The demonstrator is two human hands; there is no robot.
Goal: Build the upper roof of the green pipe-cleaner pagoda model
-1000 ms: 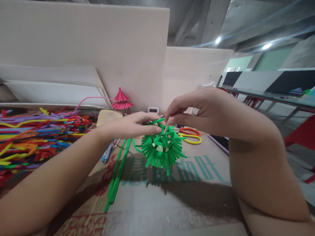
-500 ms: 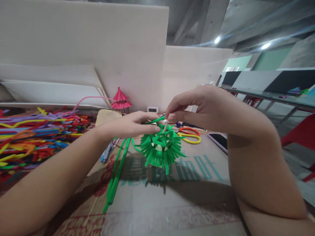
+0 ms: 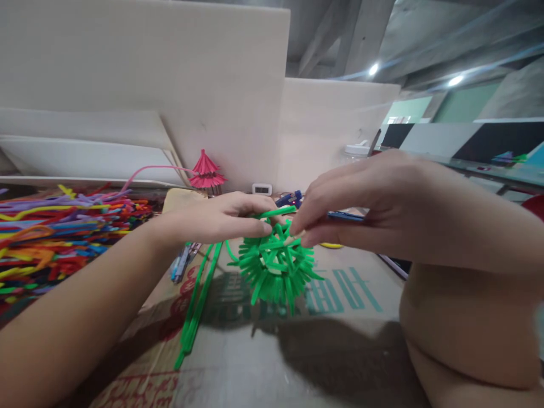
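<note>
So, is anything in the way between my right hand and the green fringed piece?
Nothing visible is: your right hand's fingertips are right at the upper right edge of the green fringed piece. A green strip sticks out above it from your left hand, close by but not between them.

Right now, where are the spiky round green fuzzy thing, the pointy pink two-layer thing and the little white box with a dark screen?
Spiky round green fuzzy thing (image 3: 277, 283), head view: front fringe.
Pointy pink two-layer thing (image 3: 204, 165), head view: upper layer.
Little white box (image 3: 262, 190), head view: dark screen.
</note>
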